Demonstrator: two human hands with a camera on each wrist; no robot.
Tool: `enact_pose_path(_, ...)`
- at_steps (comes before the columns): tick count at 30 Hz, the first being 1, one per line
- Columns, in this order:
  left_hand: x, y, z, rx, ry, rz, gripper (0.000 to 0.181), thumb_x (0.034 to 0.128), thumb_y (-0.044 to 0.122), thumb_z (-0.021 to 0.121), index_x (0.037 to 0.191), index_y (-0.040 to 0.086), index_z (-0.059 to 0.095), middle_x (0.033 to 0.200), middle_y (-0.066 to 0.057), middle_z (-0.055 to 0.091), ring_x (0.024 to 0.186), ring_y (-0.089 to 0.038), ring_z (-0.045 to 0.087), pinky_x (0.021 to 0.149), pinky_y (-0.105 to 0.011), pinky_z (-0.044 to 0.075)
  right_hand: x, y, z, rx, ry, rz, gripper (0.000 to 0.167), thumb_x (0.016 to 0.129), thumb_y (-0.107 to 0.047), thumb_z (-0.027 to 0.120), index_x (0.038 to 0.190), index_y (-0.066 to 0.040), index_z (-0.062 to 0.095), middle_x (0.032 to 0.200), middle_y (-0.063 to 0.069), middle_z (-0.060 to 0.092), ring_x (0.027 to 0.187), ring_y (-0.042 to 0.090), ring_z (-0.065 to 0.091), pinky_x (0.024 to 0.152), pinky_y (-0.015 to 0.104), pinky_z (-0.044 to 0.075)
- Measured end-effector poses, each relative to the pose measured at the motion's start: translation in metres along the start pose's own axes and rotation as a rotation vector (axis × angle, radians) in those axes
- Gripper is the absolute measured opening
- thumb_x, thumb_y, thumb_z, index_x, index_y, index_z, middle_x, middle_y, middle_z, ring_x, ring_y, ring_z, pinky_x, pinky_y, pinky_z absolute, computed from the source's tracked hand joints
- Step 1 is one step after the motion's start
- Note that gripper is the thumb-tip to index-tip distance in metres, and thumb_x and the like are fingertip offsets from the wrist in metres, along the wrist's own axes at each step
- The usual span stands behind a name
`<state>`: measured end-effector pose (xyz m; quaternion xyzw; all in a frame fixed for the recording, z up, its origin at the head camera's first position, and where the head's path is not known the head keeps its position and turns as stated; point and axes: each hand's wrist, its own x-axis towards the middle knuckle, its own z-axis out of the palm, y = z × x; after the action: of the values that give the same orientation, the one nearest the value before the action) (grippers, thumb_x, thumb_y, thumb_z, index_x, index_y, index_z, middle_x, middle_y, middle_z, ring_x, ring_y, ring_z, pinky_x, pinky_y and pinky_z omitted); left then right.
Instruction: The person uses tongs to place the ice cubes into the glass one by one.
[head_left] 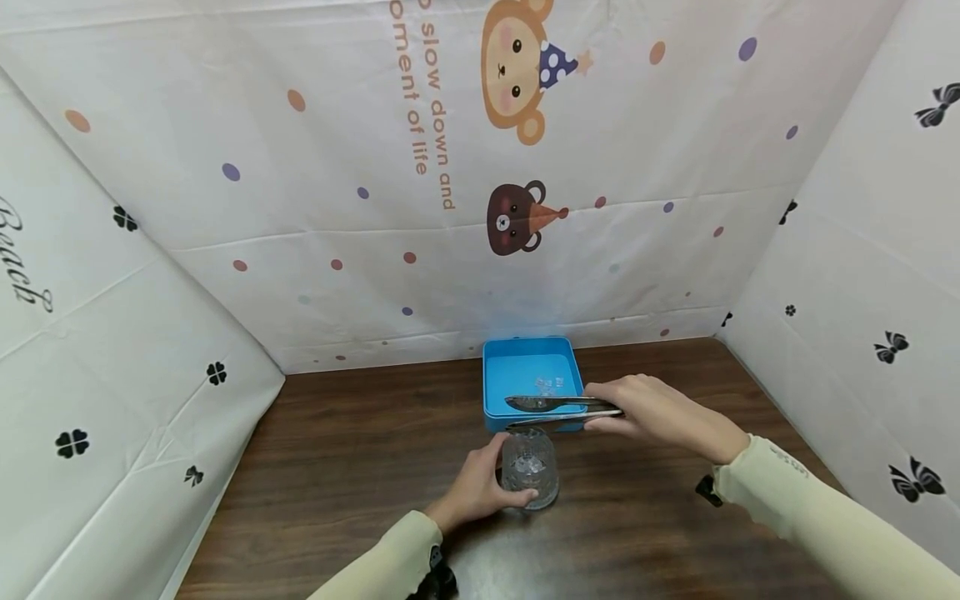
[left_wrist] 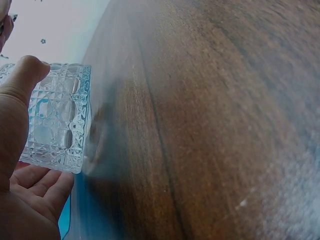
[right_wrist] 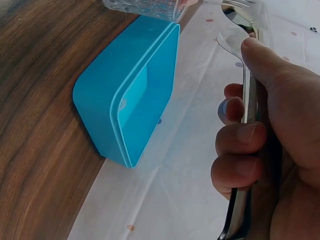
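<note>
My left hand [head_left: 476,487] holds a clear cut-glass tumbler [head_left: 529,471], its thumb on the near side and its fingers round the other. In the left wrist view the patterned wall of the tumbler [left_wrist: 55,115] stands close over the wood; I cannot tell whether it touches. Above and to the right, my right hand [head_left: 648,408] grips several pieces of metal cutlery [head_left: 551,404] by their handles. The right wrist view shows a spoon bowl [right_wrist: 239,17] and fork tines among them. Their heads reach over the near rim of the blue box, beyond the tumbler.
The open blue box [head_left: 510,375] stands at the back of the dark wooden table [head_left: 360,450], against the printed white backdrop [head_left: 337,208]. Small clear pieces or marks show on its floor. White sheets [head_left: 847,350] also flank the table on both sides.
</note>
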<state>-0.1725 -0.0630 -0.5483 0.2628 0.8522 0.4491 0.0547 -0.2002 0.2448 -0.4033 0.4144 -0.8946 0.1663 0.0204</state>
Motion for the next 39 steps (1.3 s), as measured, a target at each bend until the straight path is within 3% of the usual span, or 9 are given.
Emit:
enact_pose_path(9, -0.001, -0.002, 0.000, -0.026, 0.004, 0.019, 0.079, 0.0830, 0.049, 0.083, 0.145, 0.016, 0.047, 0.127, -0.002, 0.065, 0.109, -0.008, 0.065, 0.093, -0.031, 0.056, 0.002, 0.002, 0.000, -0.008, 0.000, 0.060, 0.038, 0.099, -0.039, 0.070, 0.126, -0.013, 0.067, 0.088, -0.017, 0.066, 0.065, -0.007, 0.054, 0.063, 0.025, 0.050)
enact_pose_path(17, 0.000, 0.001, -0.001, -0.055, -0.004, 0.028, 0.077, 0.0838, 0.046, 0.084, 0.145, 0.017, 0.047, 0.127, -0.002, 0.065, 0.108, -0.008, 0.066, 0.092, -0.028, 0.056, 0.010, 0.014, -0.007, -0.054, 0.032, 0.079, 0.033, 0.100, -0.039, 0.069, 0.119, -0.012, 0.067, 0.084, -0.013, 0.064, 0.061, -0.005, 0.050, 0.058, 0.025, 0.046)
enact_pose_path(24, -0.001, 0.001, 0.000, -0.051, -0.002, 0.027, 0.077, 0.0842, 0.045, 0.084, 0.145, 0.017, 0.047, 0.127, -0.003, 0.065, 0.107, -0.008, 0.066, 0.092, -0.028, 0.055, 0.021, 0.030, -0.012, -0.104, 0.029, 0.123, 0.043, 0.098, -0.039, 0.070, 0.128, -0.008, 0.067, 0.096, -0.004, 0.071, 0.070, -0.001, 0.060, 0.068, 0.034, 0.056)
enact_pose_path(27, -0.001, 0.000, 0.000, -0.058, -0.001, 0.030, 0.076, 0.0841, 0.045, 0.084, 0.145, 0.016, 0.047, 0.127, -0.003, 0.065, 0.107, -0.009, 0.066, 0.092, -0.028, 0.056, 0.029, 0.036, -0.015, -0.098, 0.011, 0.141, 0.044, 0.099, -0.039, 0.070, 0.128, -0.007, 0.067, 0.094, -0.003, 0.071, 0.071, 0.003, 0.062, 0.069, 0.037, 0.057)
enact_pose_path(31, 0.000, 0.000, 0.000, -0.051, 0.002, 0.028, 0.076, 0.0837, 0.045, 0.084, 0.144, 0.017, 0.047, 0.127, -0.002, 0.065, 0.108, -0.009, 0.066, 0.092, -0.028, 0.056, 0.041, 0.047, -0.017, -0.087, -0.012, 0.148, 0.038, 0.099, -0.040, 0.068, 0.118, -0.008, 0.068, 0.077, -0.007, 0.063, 0.063, 0.004, 0.058, 0.065, 0.037, 0.054)
enact_pose_path(39, 0.000, 0.000, 0.000, -0.045, -0.002, 0.014, 0.077, 0.0834, 0.048, 0.084, 0.144, 0.017, 0.047, 0.127, -0.002, 0.065, 0.108, -0.007, 0.065, 0.092, -0.027, 0.055, 0.057, 0.066, -0.017, -0.126, -0.035, 0.172, 0.047, 0.099, -0.036, 0.070, 0.130, -0.001, 0.066, 0.085, 0.000, 0.070, 0.066, 0.007, 0.064, 0.077, 0.047, 0.059)
